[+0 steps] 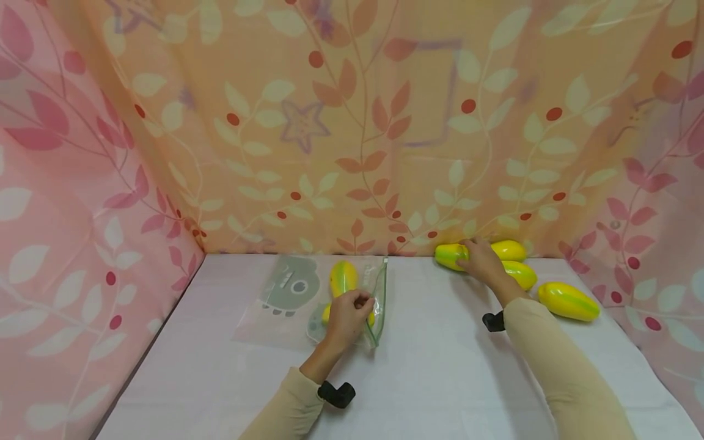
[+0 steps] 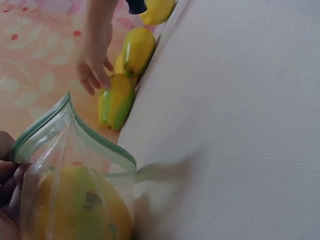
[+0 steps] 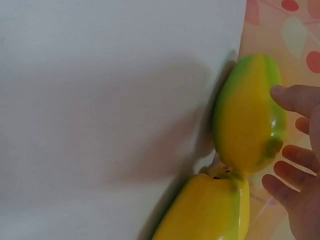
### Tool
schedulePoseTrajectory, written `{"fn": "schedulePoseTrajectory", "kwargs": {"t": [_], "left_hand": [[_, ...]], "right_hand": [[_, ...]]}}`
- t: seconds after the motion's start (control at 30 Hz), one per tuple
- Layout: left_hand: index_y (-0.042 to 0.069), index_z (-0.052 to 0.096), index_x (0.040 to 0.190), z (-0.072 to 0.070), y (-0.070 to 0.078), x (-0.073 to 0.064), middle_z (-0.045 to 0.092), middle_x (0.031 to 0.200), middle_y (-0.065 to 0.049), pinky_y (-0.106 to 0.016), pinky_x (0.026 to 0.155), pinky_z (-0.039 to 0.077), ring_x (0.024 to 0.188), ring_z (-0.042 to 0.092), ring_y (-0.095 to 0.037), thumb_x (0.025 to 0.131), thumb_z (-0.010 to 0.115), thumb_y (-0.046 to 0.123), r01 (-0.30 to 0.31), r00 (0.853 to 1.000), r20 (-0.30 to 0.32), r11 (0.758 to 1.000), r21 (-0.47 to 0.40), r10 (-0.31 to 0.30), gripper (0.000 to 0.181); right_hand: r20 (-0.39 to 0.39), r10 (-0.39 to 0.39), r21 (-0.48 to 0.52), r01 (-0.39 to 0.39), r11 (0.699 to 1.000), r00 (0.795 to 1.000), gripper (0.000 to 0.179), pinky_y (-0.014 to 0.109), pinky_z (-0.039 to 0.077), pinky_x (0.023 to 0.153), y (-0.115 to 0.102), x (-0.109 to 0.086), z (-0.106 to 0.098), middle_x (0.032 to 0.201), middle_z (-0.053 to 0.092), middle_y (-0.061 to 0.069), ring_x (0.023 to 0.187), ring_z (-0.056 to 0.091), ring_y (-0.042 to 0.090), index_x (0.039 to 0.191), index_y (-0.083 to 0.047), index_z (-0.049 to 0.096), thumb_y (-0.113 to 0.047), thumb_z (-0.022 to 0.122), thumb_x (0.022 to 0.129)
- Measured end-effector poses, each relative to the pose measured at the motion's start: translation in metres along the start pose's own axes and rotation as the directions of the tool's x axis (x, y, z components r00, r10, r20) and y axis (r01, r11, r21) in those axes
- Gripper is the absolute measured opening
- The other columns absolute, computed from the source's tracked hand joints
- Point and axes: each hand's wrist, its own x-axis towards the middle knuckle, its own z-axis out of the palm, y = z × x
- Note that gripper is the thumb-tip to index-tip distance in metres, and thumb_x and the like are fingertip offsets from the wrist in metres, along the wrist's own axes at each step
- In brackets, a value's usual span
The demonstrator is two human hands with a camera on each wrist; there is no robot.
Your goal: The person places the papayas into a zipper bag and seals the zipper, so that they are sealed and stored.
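My left hand (image 1: 348, 318) pinches the edge of a clear zip bag (image 1: 283, 330) with a green seal and a grey cartoon print. The bag's mouth gapes toward the right in the left wrist view. Inside it lie two yellow-green papayas (image 1: 343, 277), partly hidden by the hand. By the back wall, my right hand (image 1: 484, 263) is over the leftmost loose papaya (image 1: 450, 255). In the right wrist view its fingers are spread, and the thumb (image 3: 284, 95) overlaps the side of that papaya (image 3: 250, 115); whether it presses there I cannot tell.
More papayas lie to the right: one at the back (image 1: 510, 250), one beside the right wrist (image 1: 522, 275) and one farther right (image 1: 569, 301). A white cloth (image 1: 429, 379) covers the table, with patterned curtains (image 1: 357, 122) behind and at both sides.
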Motion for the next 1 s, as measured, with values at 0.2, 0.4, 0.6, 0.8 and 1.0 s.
{"fn": "schedulePoseTrajectory", "kwargs": {"t": [0.2,0.4,0.6,0.8,1.0], "left_hand": [[0.004,0.073,0.094,-0.001,0.002,0.001,0.070,0.082,-0.003,-0.015,0.063,0.050,0.068,0.057,-0.009,0.089,0.069,0.013,0.015,1.000,0.005,1.000,-0.015,-0.015,0.011],[0.004,0.072,0.094,-0.002,0.005,0.000,0.069,0.082,-0.003,-0.015,0.063,0.050,0.068,0.056,-0.009,0.089,0.069,0.015,0.015,1.000,0.010,1.000,-0.015,-0.015,0.012],[0.005,0.073,0.094,-0.002,0.007,-0.002,0.069,0.081,-0.002,-0.016,0.063,0.050,0.068,0.056,-0.008,0.088,0.069,0.015,-0.023,1.000,-0.010,0.999,0.031,0.023,0.012],[0.006,0.073,0.092,-0.002,0.009,-0.002,0.068,0.080,-0.001,-0.017,0.063,0.050,0.068,0.055,-0.008,0.088,0.069,0.015,-0.050,0.998,-0.030,0.996,0.074,0.052,0.011],[0.006,0.073,0.091,-0.003,0.011,-0.001,0.069,0.079,0.000,-0.017,0.064,0.051,0.068,0.056,-0.007,0.088,0.070,0.016,-0.041,0.999,-0.029,0.995,0.090,0.043,0.011]], "right_hand": [[0.072,0.010,0.023,-0.011,1.000,0.997,0.067,0.066,0.027,0.110,0.005,0.007,0.007,0.153,0.026,0.029,0.135,0.031,0.050,0.148,0.000,0.032,-0.017,0.065,0.092],[0.048,0.033,0.006,-0.033,0.999,0.998,0.066,0.066,0.028,0.110,0.006,0.004,0.010,0.149,0.028,0.033,0.132,0.034,0.050,0.146,0.002,0.032,-0.015,0.065,0.092],[0.032,0.044,0.036,-0.045,0.998,0.999,0.066,0.064,0.030,0.110,0.007,0.005,0.014,0.145,0.031,0.032,0.128,0.039,0.048,0.144,0.003,0.033,-0.017,0.067,0.091],[0.015,0.034,0.039,-0.035,0.999,0.999,0.067,0.063,0.031,0.110,0.008,0.005,0.016,0.143,0.033,0.032,0.127,0.038,0.048,0.142,0.004,0.034,-0.019,0.069,0.089],[0.005,0.033,0.061,-0.034,0.998,0.999,0.068,0.062,0.030,0.111,0.009,0.004,0.017,0.144,0.035,0.030,0.128,0.039,0.047,0.141,0.006,0.034,-0.019,0.070,0.088]]}}
